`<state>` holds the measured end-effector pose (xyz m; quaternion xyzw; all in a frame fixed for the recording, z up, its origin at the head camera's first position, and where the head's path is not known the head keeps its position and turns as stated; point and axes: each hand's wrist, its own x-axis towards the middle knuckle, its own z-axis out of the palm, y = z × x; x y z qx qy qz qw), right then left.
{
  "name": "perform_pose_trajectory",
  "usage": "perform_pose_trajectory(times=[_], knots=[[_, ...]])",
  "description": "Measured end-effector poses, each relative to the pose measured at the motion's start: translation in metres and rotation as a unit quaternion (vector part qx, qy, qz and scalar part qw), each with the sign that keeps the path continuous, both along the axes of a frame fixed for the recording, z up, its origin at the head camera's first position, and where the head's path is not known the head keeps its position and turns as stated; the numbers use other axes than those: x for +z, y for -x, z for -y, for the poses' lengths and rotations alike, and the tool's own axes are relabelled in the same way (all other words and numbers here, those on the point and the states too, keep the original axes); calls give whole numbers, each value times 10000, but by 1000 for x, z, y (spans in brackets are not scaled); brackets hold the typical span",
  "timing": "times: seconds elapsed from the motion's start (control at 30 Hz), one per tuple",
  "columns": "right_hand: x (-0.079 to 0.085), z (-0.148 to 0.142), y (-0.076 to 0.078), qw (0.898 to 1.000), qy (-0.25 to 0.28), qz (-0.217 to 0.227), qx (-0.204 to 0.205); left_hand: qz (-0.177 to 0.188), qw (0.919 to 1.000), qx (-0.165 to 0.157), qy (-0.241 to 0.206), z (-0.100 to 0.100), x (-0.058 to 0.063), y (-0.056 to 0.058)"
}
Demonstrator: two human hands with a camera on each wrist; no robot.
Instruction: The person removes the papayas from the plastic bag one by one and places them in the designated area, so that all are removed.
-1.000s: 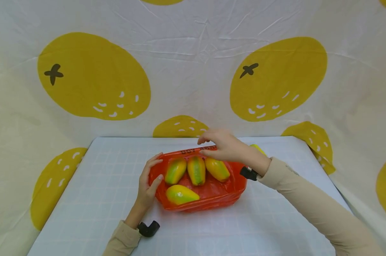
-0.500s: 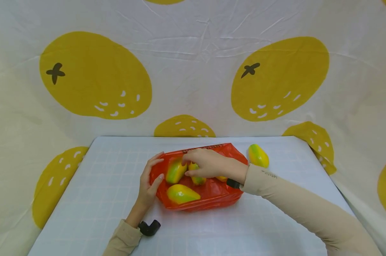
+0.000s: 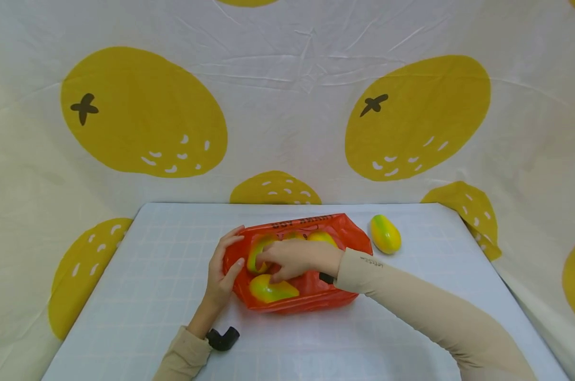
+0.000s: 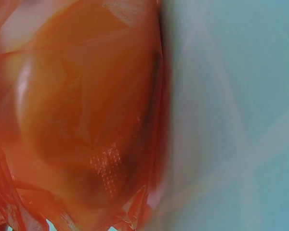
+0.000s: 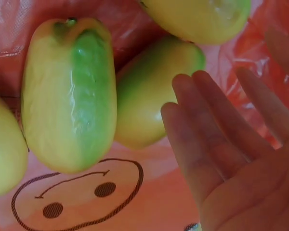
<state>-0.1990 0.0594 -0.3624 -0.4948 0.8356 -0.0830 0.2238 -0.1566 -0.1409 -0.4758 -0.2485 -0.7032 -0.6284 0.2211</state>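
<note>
A red plastic bag (image 3: 311,304) lies spread open on the table, holding several yellow-green fruits that look like papayas. My left hand (image 3: 218,278) holds the bag's left edge, thumb over the rim. Inside the bag, my right hand (image 3: 291,258) reaches between the left papaya (image 3: 254,255) and the front papaya (image 3: 267,291); its fingers are straight and spread in the right wrist view. The right rear papaya (image 3: 322,237) shows beyond the hand, while the middle one is mostly hidden. Through red plastic, the left wrist view shows a rounded fruit (image 4: 82,106), left hand unseen.
Another papaya (image 3: 385,234) lies on the table (image 3: 425,264), right of the bag. A hanging white cloth (image 3: 287,106) with a yellow fruit print forms the backdrop behind the table. Black wrist-worn pieces (image 3: 223,338) sit at both cuffs.
My right hand has moved down and left from the bag's far rim into the bag. The papaya on the right, partly covered before, is fully visible. My left hand stays put.
</note>
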Motion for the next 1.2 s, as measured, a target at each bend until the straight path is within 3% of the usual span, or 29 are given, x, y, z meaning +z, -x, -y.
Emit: perform_pose_trajectory(times=[0.37,0.57,0.8,1.2], knots=[[-12,11,-8,9990,-430,87,-54,10,10000,-21,-19,-1,0,1],[-20,13,-10,9991,-414,17,-103,-56,10000,-30,-28,-2,-1,1],[-24,14,-12,9973,-669,278,-118,-115,9999,-69,-69,-2,-3,2],[-26,15,-12,9959,-786,409,196,-83,9999,-75,-56,-3,0,0]])
